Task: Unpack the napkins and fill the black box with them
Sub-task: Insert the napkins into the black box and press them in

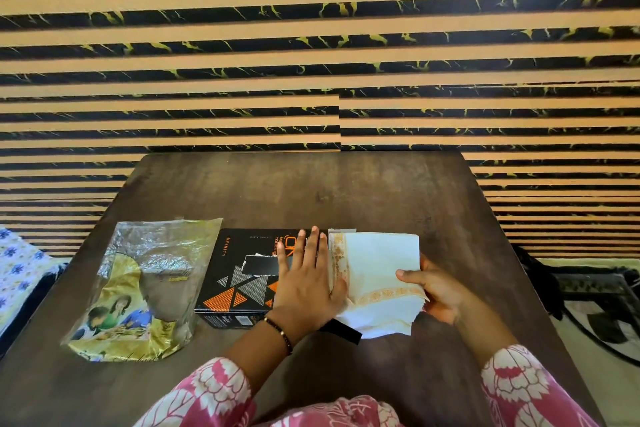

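The black box (239,274), printed with orange and grey triangles, lies on the brown table in front of me. My left hand (304,274) rests flat on its right part, fingers spread. A stack of white napkins (377,267) with a gold floral border sits at the box's right end, partly over its opening. My right hand (433,288) grips the stack's right edge, thumb on top. The emptied clear and gold napkin wrapper (145,288) lies crumpled to the left of the box. A black flap (343,329) sticks out under the napkins.
The dark wooden table (346,191) stretches away to a wall of black and tan stripes. A blue-flowered cloth (17,263) lies beyond the table's left edge. A dark patterned mat (595,298) is on the floor at right.
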A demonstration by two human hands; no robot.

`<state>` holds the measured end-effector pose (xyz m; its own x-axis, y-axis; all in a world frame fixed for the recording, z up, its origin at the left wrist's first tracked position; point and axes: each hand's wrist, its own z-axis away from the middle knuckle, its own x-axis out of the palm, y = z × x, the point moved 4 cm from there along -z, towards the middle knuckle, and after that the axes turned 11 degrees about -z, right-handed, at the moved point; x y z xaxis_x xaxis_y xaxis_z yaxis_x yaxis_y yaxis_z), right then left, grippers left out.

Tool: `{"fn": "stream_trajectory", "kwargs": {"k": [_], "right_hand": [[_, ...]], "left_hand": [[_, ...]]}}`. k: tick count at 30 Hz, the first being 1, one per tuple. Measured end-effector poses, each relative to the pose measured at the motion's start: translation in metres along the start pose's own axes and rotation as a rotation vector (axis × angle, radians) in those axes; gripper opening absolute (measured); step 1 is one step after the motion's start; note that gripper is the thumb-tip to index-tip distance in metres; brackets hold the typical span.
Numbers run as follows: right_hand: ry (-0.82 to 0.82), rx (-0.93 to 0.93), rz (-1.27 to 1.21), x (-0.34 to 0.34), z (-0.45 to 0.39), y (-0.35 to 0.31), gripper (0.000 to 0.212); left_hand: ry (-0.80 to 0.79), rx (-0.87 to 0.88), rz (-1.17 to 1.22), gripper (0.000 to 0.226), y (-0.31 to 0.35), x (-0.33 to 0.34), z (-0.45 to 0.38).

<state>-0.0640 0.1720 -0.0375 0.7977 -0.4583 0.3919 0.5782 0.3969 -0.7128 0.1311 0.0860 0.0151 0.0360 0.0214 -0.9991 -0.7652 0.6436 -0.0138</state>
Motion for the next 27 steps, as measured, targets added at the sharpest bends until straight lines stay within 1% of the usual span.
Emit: {"fn": "stream_trajectory", "kwargs": {"k": [2, 6, 9, 12, 14, 17, 19, 21, 23, 26, 27], "right_hand": [[-0.015, 0.000, 0.022, 0.011, -0.002, 0.001, 0.049], [-0.006, 0.019, 0.053, 0.029, -0.007, 0.003, 0.040], [0.070, 0.017, 0.091, 0.027, -0.009, 0.004, 0.035], [0.198, -0.033, 0.125, 0.019, -0.006, 0.007, 0.032], [0.256, -0.049, 0.164, 0.017, -0.004, 0.010, 0.030], [0.308, -0.077, 0.173, 0.019, -0.002, 0.012, 0.029], [0.303, -0.089, 0.137, 0.025, -0.001, 0.012, 0.027], [0.236, -0.097, 0.114, 0.038, -0.001, 0.013, 0.028], [0.205, -0.117, 0.141, 0.044, -0.002, 0.017, 0.032], [0.331, -0.165, 0.127, 0.035, -0.007, 0.022, 0.037], [0.347, -0.159, 0.137, 0.033, -0.009, 0.025, 0.040]], "left_hand": [[0.026, 0.007, 0.019, 0.083, 0.000, 0.003, 0.003], [0.033, 0.010, 0.053, 0.081, 0.001, 0.002, 0.001], [0.032, 0.017, 0.076, 0.079, -0.001, 0.000, 0.003], [0.032, 0.022, 0.065, 0.079, -0.001, -0.001, 0.006], [0.033, 0.023, 0.061, 0.078, -0.001, 0.000, 0.006], [0.035, 0.021, 0.062, 0.078, -0.002, 0.002, 0.005], [0.034, 0.019, 0.063, 0.078, -0.002, 0.002, 0.004], [0.029, 0.015, 0.053, 0.079, -0.002, 0.003, 0.003], [0.025, 0.012, 0.053, 0.081, -0.001, 0.004, 0.002], [0.029, 0.010, 0.049, 0.082, -0.001, 0.003, 0.002], [0.031, 0.008, 0.046, 0.082, -0.001, 0.003, 0.003]]}}
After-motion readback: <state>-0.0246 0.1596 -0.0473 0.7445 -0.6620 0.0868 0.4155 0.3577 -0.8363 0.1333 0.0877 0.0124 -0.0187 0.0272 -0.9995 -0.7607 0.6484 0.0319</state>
